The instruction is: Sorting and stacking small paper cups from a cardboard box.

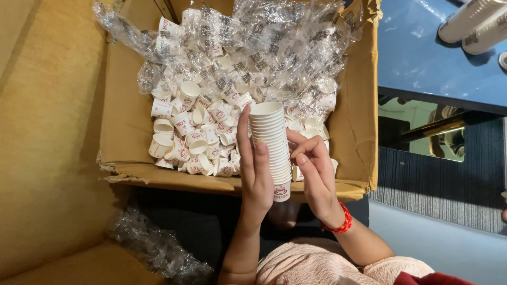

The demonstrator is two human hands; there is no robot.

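A tall stack of small white paper cups (272, 145) with red print stands upright between my hands, above the near edge of a cardboard box (127, 132). My left hand (256, 171) grips the stack from its left side, thumb and fingers along it. My right hand (314, 174) touches the stack's right side with its fingertips; a red bead bracelet (342, 221) circles that wrist. Several loose paper cups (190, 137) of the same kind fill the box bottom.
Crumpled clear plastic wrap (274, 42) covers the box's far half. Another clump of plastic (153, 245) lies lower left on a tan seat. A blue table (428, 58) with sleeved cup stacks (475, 21) stands at the upper right.
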